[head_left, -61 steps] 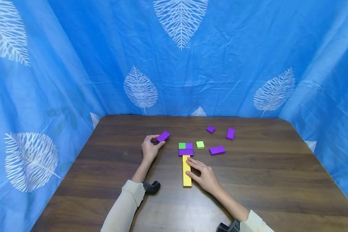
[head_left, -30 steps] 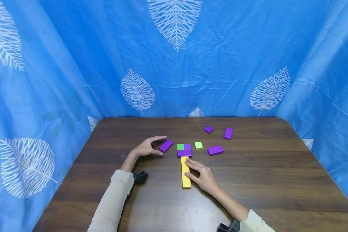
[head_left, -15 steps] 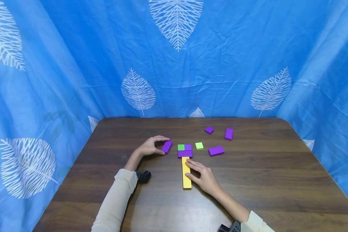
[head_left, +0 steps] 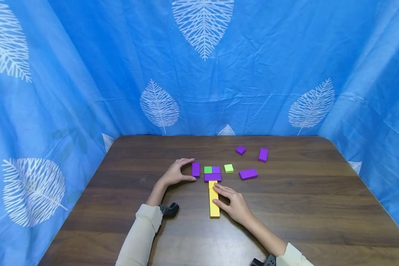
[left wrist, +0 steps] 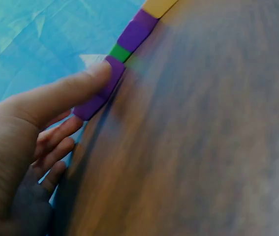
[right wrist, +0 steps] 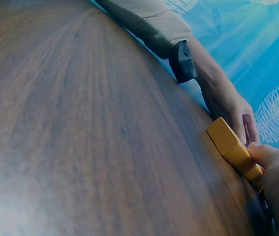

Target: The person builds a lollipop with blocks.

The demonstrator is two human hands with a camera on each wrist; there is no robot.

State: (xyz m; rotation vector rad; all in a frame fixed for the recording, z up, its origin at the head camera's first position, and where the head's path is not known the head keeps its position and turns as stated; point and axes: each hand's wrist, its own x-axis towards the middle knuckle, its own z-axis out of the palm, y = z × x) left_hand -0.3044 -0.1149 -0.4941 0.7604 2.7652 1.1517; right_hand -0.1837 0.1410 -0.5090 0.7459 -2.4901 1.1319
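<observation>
1. A purple block (head_left: 195, 169) is held by the left hand (head_left: 175, 173) on the brown worktop (head_left: 302, 207); the thumb and the curled fingers are set at its two ends.
2. In the left wrist view, the thumb (left wrist: 68, 91) is seen pressed along the side of the purple block (left wrist: 100, 91).
3. The purple block lies flat on the worktop, just left of a small cluster, with a narrow gap between them.
4. The cluster is made up of a green square (head_left: 207, 169), a small purple square (head_left: 216, 169) beside it, and a wide purple piece (head_left: 212, 177) along their near edge.
5. A long yellow bar (head_left: 214, 203) runs from the wide purple piece toward the person, its far end touching that piece.
6. The right hand (head_left: 234, 203) is laid against the right side of the yellow bar, with the fingers stretched out and touching it; nothing is gripped.
7. In the right wrist view, the yellow bar (right wrist: 232, 147) is seen flat on the worktop, with the fingertips at its edge.
8. To the right of the cluster, a light green square (head_left: 228, 168) and three loose purple blocks (head_left: 248, 174) are spread out, well apart from both hands.
9. Blue cloth with white leaf prints (head_left: 203, 26) is hung round the worktop.
</observation>
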